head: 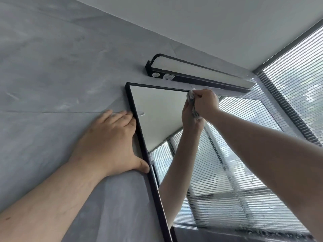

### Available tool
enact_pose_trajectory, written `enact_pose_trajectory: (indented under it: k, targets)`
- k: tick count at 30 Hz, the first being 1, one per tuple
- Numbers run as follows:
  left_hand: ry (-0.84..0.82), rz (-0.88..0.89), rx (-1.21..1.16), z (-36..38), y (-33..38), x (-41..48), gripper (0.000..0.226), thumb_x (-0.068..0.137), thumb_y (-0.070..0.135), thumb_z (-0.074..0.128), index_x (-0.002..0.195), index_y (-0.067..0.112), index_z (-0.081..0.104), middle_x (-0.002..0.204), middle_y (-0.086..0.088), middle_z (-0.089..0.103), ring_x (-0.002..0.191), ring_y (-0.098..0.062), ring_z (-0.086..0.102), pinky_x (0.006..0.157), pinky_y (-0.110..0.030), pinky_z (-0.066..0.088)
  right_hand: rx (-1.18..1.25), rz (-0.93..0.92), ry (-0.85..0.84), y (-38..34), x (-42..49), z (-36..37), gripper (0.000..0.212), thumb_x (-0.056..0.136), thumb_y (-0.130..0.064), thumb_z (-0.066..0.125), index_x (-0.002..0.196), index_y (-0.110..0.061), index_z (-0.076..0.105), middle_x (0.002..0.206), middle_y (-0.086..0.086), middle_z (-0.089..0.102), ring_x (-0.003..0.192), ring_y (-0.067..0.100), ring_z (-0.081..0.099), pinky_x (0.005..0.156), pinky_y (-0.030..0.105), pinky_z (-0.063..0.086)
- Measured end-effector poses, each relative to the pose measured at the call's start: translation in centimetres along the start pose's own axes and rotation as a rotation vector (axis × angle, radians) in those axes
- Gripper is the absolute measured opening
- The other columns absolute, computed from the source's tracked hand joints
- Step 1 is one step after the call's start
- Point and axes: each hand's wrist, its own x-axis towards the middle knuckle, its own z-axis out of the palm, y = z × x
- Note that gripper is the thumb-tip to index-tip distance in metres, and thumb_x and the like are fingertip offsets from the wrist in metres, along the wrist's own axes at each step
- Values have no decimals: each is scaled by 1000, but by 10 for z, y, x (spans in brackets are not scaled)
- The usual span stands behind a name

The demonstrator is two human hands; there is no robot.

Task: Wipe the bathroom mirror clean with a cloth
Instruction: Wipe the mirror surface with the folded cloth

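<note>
A black-framed mirror (157,109) hangs on the grey wall, seen steeply from below. My right hand (206,102) grips a bunched grey-white cloth (191,96) and presses it against the glass near the mirror's top edge. Its reflection meets it in the glass. My left hand (111,140) lies flat on the wall beside the mirror's left frame, fingers straight, with the thumb and fingertips touching the frame. Wet streaks show on the lower right part of the glass.
A black bar lamp (197,74) is mounted just above the mirror, close over my right hand. A window with horizontal blinds (297,81) fills the right side. The white ceiling (192,23) is overhead and the grey wall (52,67) stretches left.
</note>
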Motion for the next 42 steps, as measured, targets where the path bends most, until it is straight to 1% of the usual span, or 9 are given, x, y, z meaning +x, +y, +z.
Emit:
enact_pose_trajectory:
  k: [6,9,13,16,21,26,31,35,42]
  targets:
    - [6,-8,8,3,-1,1,150,31,100,21,152,14,34,161,0,27,150,-14,20,124,-36,6,29,284,-41,54,19,-20,34,86,0,47,75,-25,67,84,-5,64,91,24,68,80,35,59]
    - [-6,-10,17,3,0,1,151,30,100,19,154,15,30,163,1,22,150,-13,16,124,-36,4,133,345,-14,57,14,-16,31,87,3,43,96,-14,68,79,-1,58,64,4,55,49,14,42]
    - [-16,-10,27,1,0,1,150,31,100,16,155,16,25,164,3,18,151,-11,11,124,-36,2,262,307,-20,42,11,-1,31,88,-31,45,107,-28,71,95,8,56,67,9,52,53,19,40]
    - [-19,-9,24,1,0,0,150,31,100,16,156,17,22,165,4,15,151,-11,8,124,-35,-1,286,159,-3,9,-5,9,21,89,-30,54,85,-40,72,83,-1,63,67,20,59,51,32,51]
    - [-24,-12,-1,-1,0,0,151,30,98,15,156,17,21,165,3,15,151,-12,9,124,-36,0,292,-14,-38,-38,-34,14,32,92,-8,54,109,-26,74,87,-36,51,91,-15,46,104,30,38]
    - [-3,-4,-3,-1,0,-1,149,33,99,19,153,13,32,162,-2,26,150,-16,19,124,-39,6,166,-346,-124,-88,-64,29,41,94,-9,51,127,-27,67,135,-20,54,113,9,36,107,27,26]
    - [16,-15,1,1,0,-3,147,34,99,18,151,12,36,160,-2,30,149,-16,23,124,-38,7,197,-384,69,-120,-72,55,44,88,-8,57,122,-33,71,124,-20,62,110,8,45,102,25,39]
    - [37,-20,-12,0,0,-5,145,34,98,19,151,14,37,159,0,32,148,-15,24,123,-36,8,152,-394,-125,-115,-92,26,42,93,-8,50,127,-25,68,132,-12,60,113,10,40,93,-2,18]
    - [11,-7,-82,0,-1,-6,136,47,97,50,154,15,28,163,0,21,150,-14,15,124,-37,4,124,-540,-155,-70,-193,-9,49,83,-26,42,122,-26,71,125,-12,63,104,8,46,94,25,40]
